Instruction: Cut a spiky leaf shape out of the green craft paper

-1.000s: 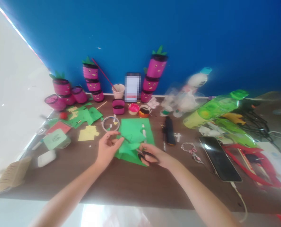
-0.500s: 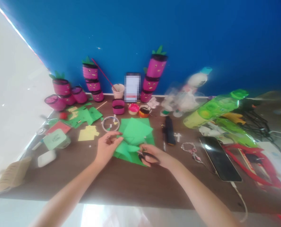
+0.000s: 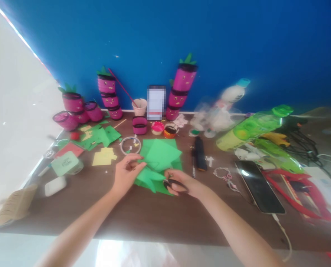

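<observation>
Between thumb and fingers my left hand [image 3: 128,171] pinches a sheet of green paper [image 3: 162,155], whose near edge is cut into pointed strips. My right hand [image 3: 180,181] is closed round the black handles of a pair of scissors [image 3: 174,182]; their blades are mostly hidden at the paper's right side. Under the held piece lies another green sheet [image 3: 168,190] on the table. Just beyond my left hand is a clear tape ring [image 3: 130,145] with small scraps inside it.
Purple pots with faces [image 3: 184,79] stand stacked along the blue wall. Paint cups [image 3: 157,128] and a phone [image 3: 156,103] are at the back. Green scraps [image 3: 98,137] and yellow paper [image 3: 102,157] lie left; a black phone [image 3: 260,187] and a green bottle [image 3: 254,128] lie right.
The held green paper has shifted slightly, its cut strips now hanging lower and spread a little apart. The scissors have turned slightly in my right hand. My left hand keeps its pinch.
</observation>
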Demonstrator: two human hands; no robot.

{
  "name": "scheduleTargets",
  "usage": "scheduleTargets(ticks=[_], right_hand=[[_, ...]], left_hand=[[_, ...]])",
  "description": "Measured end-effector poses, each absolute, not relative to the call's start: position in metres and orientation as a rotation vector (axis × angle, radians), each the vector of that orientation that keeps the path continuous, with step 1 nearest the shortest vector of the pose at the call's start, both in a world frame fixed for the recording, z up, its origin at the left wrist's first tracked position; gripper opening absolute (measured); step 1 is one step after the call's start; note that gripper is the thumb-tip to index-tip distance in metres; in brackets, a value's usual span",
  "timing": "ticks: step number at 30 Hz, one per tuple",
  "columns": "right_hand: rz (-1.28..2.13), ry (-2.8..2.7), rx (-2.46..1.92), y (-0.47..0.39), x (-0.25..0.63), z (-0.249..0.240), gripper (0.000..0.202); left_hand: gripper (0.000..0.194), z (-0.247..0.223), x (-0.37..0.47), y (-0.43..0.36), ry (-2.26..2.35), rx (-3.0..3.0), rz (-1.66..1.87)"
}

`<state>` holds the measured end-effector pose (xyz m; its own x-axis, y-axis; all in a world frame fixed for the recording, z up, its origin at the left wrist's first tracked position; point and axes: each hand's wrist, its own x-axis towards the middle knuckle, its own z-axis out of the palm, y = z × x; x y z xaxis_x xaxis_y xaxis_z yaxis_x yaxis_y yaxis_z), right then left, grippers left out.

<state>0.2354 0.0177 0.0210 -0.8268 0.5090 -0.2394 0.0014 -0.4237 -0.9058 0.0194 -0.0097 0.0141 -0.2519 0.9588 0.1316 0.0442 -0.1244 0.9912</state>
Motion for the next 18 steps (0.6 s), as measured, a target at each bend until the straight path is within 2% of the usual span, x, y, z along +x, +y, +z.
scheduleTargets(ticks=[12,18], right_hand=[[2.235,-1.503,-0.732,0.017,0.236,0.018,0.051],[2.178,-1.505,-0.669,0.017,0.236,0.022,0.049]], left_hand=[[0.020,0.014,0.022,-0.011,1.310,1.219,1.497],[0.042,0.017,0.030,-0.014,1.262,1.089,1.432]])
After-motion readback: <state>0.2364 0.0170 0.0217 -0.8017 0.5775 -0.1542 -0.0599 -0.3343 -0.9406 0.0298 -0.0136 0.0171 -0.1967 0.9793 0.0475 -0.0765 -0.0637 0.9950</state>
